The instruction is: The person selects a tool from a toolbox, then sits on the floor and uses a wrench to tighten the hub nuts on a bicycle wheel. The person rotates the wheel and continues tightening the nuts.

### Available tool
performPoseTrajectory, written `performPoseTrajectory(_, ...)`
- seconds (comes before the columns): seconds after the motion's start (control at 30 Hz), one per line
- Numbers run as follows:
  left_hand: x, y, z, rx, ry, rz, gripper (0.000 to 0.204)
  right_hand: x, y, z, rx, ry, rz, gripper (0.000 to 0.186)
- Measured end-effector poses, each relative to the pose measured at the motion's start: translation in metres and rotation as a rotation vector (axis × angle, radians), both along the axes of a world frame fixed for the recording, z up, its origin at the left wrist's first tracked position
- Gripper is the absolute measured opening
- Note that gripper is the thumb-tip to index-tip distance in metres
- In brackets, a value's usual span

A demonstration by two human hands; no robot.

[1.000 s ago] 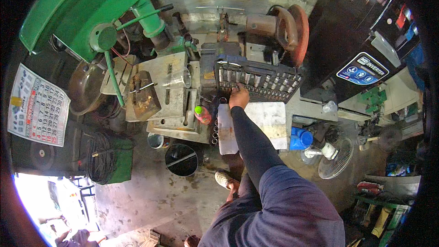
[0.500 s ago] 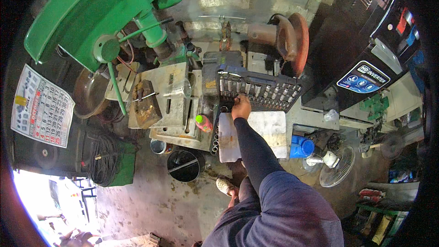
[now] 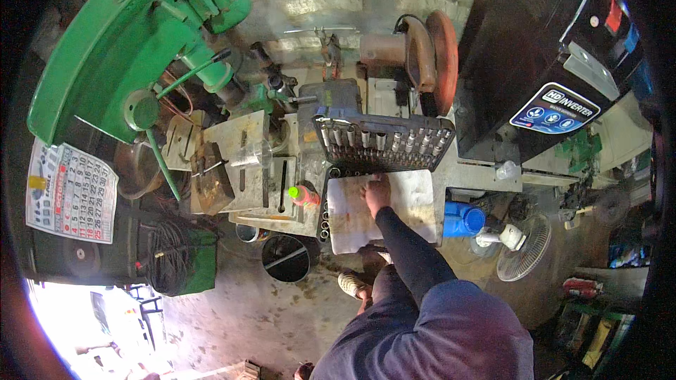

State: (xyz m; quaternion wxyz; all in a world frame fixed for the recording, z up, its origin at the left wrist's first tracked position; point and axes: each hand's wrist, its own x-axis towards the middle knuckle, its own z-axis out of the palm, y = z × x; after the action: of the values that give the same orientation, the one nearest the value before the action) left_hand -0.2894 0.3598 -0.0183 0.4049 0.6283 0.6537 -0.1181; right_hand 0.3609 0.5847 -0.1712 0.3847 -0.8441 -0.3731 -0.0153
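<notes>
My right hand (image 3: 377, 191) rests over the upper middle of a stained white pad (image 3: 406, 214), its fingers curled; anything in them is too small to make out. Just beyond it an open black socket set case (image 3: 444, 127) stands with rows of silver sockets. A strip of larger ring-shaped sockets (image 3: 324, 224) runs along the pad's left side. Left of those is a pink bottle (image 3: 304, 197) with a green cap. My left hand is out of sight.
A green drill press (image 3: 91, 63) with plates fills the upper left. An orange-red wheeled machine (image 3: 442, 56) stands behind the case, a black appliance (image 3: 493, 63) to the right. A blue container (image 3: 461, 218), white fan (image 3: 524, 246) and black bucket (image 3: 285, 260) stand lower.
My right hand has moved down from the socket case onto the white pad. The view has shifted slightly.
</notes>
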Motion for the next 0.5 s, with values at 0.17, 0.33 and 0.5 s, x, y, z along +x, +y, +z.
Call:
performPoseTrajectory(0.17,-0.005,-0.041,-0.018,-0.003,0.01,0.052,0.032,-0.034,-0.071,0.118,-0.546,0.379,0.582,0.037)
performPoseTrajectory(0.33,-0.025,-0.017,-0.04,0.032,0.164,-0.152,0.032,-0.072,-0.151,0.091,-0.732,0.333,0.958,0.038)
performPoseTrajectory(0.5,0.016,0.007,0.02,0.156,0.049,-0.068,0.027,-0.09,-0.162,0.115,-0.67,0.286,0.629,0.042)
